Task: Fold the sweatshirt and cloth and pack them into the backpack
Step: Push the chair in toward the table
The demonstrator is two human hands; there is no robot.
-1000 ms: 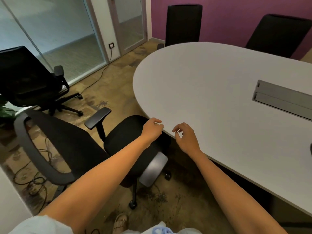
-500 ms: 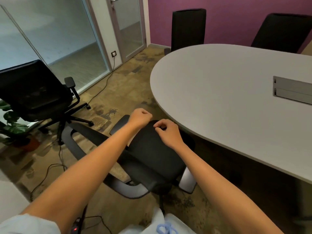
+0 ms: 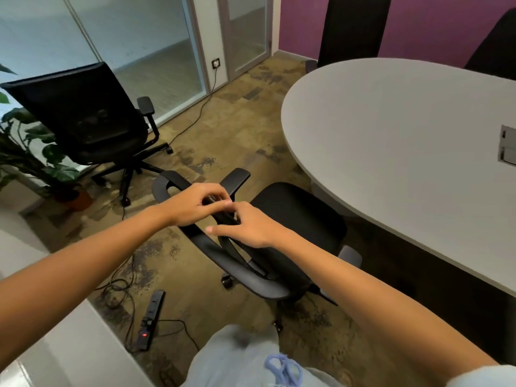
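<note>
Both hands point(image 3: 220, 216) out over the chair point(image 3: 293, 219), fingers loosely curled, holding nothing (no sweatshirt or backpack visible); best to locate them first.

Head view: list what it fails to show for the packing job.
- Sweatshirt, cloth, backpack: none in the head view; cannot tell where they are.
- Left hand fingertips: curled over the chair backrest, grip unclear.
- Right hand fingers: partly hidden behind its own knuckles.
- Table: cut off by the right edge.
</note>
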